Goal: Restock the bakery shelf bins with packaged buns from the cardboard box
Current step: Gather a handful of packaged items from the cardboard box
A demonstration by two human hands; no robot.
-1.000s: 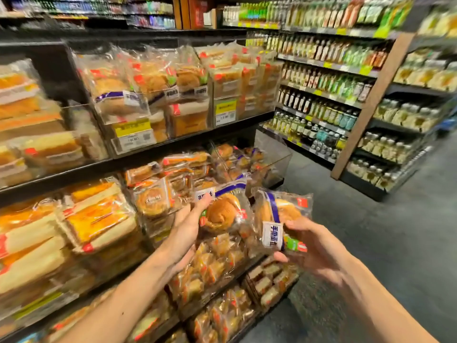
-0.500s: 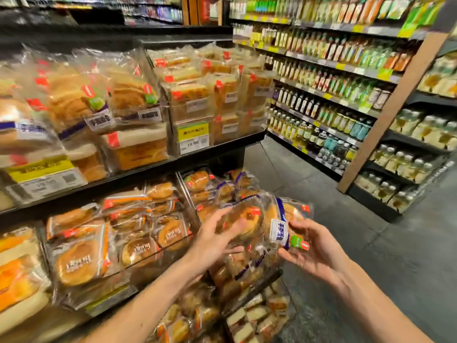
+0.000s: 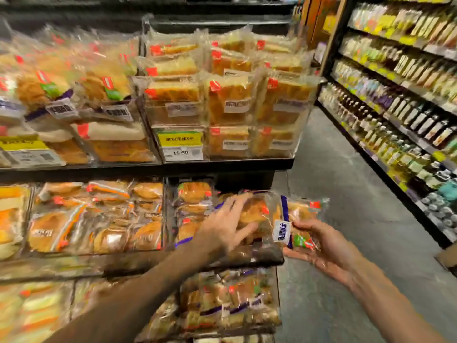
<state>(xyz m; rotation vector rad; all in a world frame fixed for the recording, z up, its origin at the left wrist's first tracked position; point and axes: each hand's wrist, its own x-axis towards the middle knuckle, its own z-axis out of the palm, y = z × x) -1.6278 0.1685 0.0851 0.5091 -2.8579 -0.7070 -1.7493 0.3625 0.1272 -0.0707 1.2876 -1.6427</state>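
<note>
My left hand [image 3: 226, 227] lies with spread fingers on a packaged bun [image 3: 258, 212], pressing it into the right-hand bin [image 3: 165, 209] of the middle shelf. Fingers and thumb both show on the near side of the wrapper. My right hand [image 3: 324, 248] holds a second packaged bun [image 3: 303, 215] from below, just right of the bin; its clear wrapper has a blue stripe and a white label. The bin holds several similar buns [image 3: 194, 194]. A brown corner [image 3: 448, 259] at the right edge may be the cardboard box.
The top shelf carries clear bins of sliced cakes [image 3: 230, 100] with a yellow price tag [image 3: 180, 144]. Lower bins [image 3: 230, 303] hold more packaged pastries. A shelf of bottles [image 3: 395, 115] lines the right side of the grey aisle floor [image 3: 333, 174].
My view swung right along the shelf. My left hand carried its bun down into the right-hand bin and now lies flat on it. My right hand stayed near with its bun.
</note>
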